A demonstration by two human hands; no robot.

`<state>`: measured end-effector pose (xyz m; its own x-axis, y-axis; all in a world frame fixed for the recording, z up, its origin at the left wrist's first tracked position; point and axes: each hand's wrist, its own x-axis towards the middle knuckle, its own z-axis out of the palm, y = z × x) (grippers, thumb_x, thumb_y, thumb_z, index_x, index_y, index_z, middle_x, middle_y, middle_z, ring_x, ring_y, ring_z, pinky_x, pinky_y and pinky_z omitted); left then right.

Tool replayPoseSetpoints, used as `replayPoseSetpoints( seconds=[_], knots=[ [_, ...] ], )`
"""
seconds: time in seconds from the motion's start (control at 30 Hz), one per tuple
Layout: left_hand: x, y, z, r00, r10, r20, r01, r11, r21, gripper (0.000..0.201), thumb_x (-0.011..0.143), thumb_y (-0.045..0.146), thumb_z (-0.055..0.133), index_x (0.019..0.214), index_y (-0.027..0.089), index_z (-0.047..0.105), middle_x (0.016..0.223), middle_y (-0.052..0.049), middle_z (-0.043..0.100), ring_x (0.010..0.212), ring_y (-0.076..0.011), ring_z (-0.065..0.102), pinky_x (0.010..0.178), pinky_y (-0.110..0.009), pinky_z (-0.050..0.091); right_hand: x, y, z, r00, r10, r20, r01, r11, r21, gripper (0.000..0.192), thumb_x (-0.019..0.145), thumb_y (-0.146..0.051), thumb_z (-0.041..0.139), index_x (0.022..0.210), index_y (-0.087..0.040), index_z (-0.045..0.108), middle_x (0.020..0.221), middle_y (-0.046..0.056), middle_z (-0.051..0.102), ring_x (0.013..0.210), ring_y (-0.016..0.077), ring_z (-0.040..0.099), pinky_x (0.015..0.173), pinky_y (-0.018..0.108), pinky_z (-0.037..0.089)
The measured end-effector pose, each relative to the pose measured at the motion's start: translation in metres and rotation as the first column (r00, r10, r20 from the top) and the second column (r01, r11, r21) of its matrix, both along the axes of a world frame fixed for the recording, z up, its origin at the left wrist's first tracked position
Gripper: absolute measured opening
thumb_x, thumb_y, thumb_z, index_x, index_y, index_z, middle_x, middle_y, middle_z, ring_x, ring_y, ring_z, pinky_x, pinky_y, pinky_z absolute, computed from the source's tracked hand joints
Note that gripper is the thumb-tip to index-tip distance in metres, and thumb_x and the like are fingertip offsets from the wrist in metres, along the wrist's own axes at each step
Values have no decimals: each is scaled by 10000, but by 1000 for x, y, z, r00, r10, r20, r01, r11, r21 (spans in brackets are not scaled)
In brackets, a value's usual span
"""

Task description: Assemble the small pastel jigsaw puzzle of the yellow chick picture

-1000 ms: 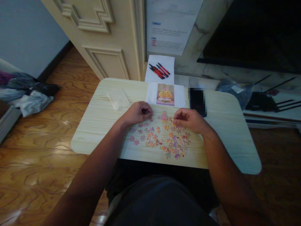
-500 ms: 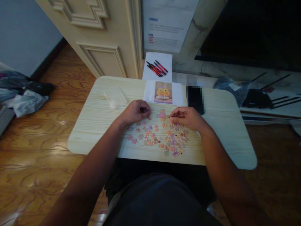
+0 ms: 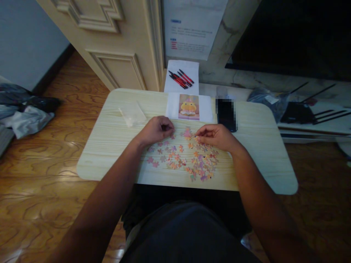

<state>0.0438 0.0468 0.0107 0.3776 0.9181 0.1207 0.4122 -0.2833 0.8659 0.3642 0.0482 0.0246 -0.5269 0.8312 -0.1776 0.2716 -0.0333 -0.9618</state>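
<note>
Several small pink, orange and purple puzzle pieces (image 3: 186, 160) lie scattered on a pale wooden table (image 3: 109, 146). My left hand (image 3: 156, 129) rests curled at the upper left of the scatter, fingers closed; whether it holds a piece is hidden. My right hand (image 3: 215, 136) pinches a small puzzle piece at its fingertips, next to a small joined cluster (image 3: 188, 133). A reference picture of a yellow duck (image 3: 188, 107) lies on white paper just beyond both hands.
A dark phone (image 3: 226, 114) lies right of the picture. A clear plastic bag (image 3: 131, 114) sits at the table's left. Red and black pens (image 3: 181, 78) lie on paper behind the table. A cream cabinet, crumpled bags on the floor at left, cables at right.
The view shifted slightly, so everything sits a little lower and to the left. My right hand edged left toward the joined cluster. My left hand stays curled in place.
</note>
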Motion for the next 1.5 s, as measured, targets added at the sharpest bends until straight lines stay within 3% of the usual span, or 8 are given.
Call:
replayPoseSetpoints(
  seconds=[0.3, 0.4, 0.5, 0.6, 0.67, 0.9, 1.2, 1.5],
  knots=[
    [0, 0, 2, 1000, 1, -20, 0, 1000, 28, 95, 844, 234, 754, 826, 151, 797, 754, -36, 735, 641, -124, 616, 611, -254, 467, -5, -6, 3, 999, 40, -14, -40, 999, 10, 349, 785, -458, 974, 970, -211, 813, 894, 43, 829, 778, 179, 749, 722, 315, 615],
    [0, 1, 2, 1000, -2, -25, 3, 999, 37, 102, 842, 234, 744, 822, 152, 800, 747, -35, 737, 637, -124, 611, 615, -256, 468, -11, -13, 6, 989, 138, 48, -140, 989, 53, 283, 830, -430, 942, 917, -204, 795, 823, 26, 803, 695, 149, 701, 656, 280, 562],
    [0, 1, 1, 1000, -5, -15, 6, 999, 42, 94, 836, 233, 745, 813, 155, 793, 743, -27, 734, 641, -121, 607, 622, -250, 471, -16, -17, 8, 954, 252, 162, -277, 949, 151, 196, 906, -393, 879, 907, -206, 824, 718, -5, 750, 617, 123, 621, 598, 260, 476],
    [0, 0, 2, 1000, -6, 0, 6, 999, 38, 93, 838, 235, 745, 808, 157, 785, 735, -18, 724, 635, -117, 598, 617, -245, 466, -16, -17, 8, 930, 305, 204, -355, 889, 289, 175, 944, -392, 853, 910, -220, 838, 796, 11, 782, 680, 138, 644, 648, 280, 472],
    [1, 0, 3, 1000, -8, -2, 8, 999, 32, 92, 837, 233, 744, 810, 156, 786, 740, -22, 728, 634, -119, 604, 612, -246, 464, -14, -14, 10, 934, 278, 225, -345, 866, 363, 194, 966, -403, 833, 893, -223, 829, 830, 20, 792, 706, 146, 649, 675, 293, 471],
    [0, 1, 0, 1000, -10, -3, 10, 1000, 28, 94, 839, 238, 754, 816, 157, 797, 743, -31, 721, 626, -115, 602, 608, -255, 465, 6, -4, 12, 961, -49, 273, -98, 859, 502, 155, 950, -347, 764, 891, -209, 800, 751, 13, 733, 609, 141, 554, 612, 314, 399],
    [-2, 1, -2, 1000, -19, 3, 19, 1000, 9, 93, 850, 244, 774, 847, 157, 805, 755, -35, 729, 629, -114, 606, 602, -253, 470, 15, 2, 8, 931, 89, 354, -233, 891, 390, 152, 923, -333, 783, 966, -193, 825, 774, 13, 736, 621, 134, 577, 609, 302, 425],
    [-3, 3, -2, 1000, -9, -4, 9, 1000, 0, 134, 839, 270, 780, 844, 140, 813, 744, -35, 730, 632, -110, 604, 597, -235, 465, 22, 6, 6, 929, 73, 363, -221, 896, 385, 147, 928, -248, 714, 996, -188, 830, 778, 19, 722, 639, 140, 568, 624, 303, 414]
  ],
)
